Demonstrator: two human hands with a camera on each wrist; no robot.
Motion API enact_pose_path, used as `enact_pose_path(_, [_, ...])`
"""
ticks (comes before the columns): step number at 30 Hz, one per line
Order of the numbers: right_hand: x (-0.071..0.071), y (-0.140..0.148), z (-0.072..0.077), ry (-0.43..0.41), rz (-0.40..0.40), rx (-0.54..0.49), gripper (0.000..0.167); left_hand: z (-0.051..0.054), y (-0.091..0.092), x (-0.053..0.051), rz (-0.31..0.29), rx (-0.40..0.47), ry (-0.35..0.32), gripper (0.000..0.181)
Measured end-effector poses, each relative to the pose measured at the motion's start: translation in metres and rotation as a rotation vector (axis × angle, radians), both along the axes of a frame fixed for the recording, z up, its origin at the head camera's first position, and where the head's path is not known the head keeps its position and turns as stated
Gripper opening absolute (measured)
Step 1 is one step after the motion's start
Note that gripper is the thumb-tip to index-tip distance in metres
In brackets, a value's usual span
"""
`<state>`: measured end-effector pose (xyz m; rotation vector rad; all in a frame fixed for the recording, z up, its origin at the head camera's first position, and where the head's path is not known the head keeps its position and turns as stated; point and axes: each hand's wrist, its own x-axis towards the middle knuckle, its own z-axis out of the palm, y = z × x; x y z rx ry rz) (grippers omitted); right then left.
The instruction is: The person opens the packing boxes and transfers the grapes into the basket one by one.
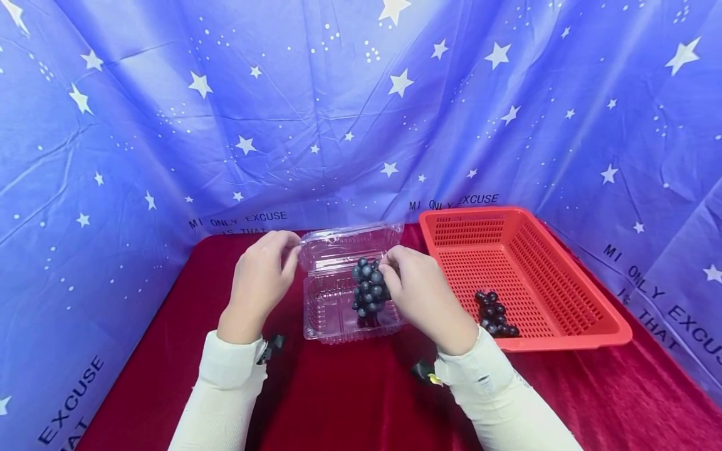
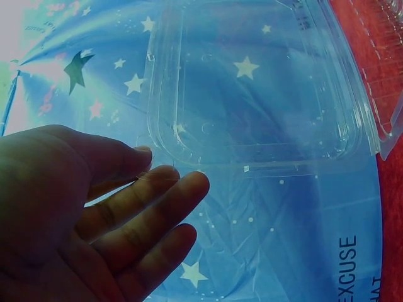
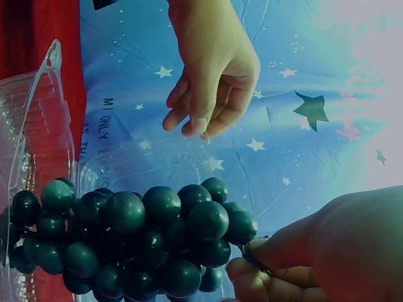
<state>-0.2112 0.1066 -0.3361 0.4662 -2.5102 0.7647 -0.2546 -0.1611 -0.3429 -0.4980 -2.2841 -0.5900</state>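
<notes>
A clear plastic clamshell box (image 1: 323, 310) stands with its lid (image 1: 352, 241) raised at the back. My left hand (image 1: 256, 285) pinches the lid's left corner between thumb and forefinger; in the left wrist view the other fingers of that hand (image 2: 126, 214) are loosely bent beside the lid (image 2: 165, 119). With thumb and fingers, my right hand (image 1: 425, 294) grips a bunch of dark grapes (image 1: 370, 289) by its stem (image 3: 253, 257). The bunch hangs over the box's base, and I cannot tell whether its lower end touches the bottom.
To the right sits a red slotted plastic basket (image 1: 564, 342), with another bunch of dark grapes (image 1: 495, 315) at its near left corner. Dark red cloth (image 1: 338, 394) covers the table. A blue curtain with stars (image 1: 338, 163) encloses the back and sides.
</notes>
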Motion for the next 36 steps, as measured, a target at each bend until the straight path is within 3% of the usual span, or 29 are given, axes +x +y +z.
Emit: enact_pose_path(36, [0.009,0.023,0.024,0.066,-0.067,-0.183,0.01,-0.001,0.0,-0.001,-0.012,0.0,-0.024,0.008])
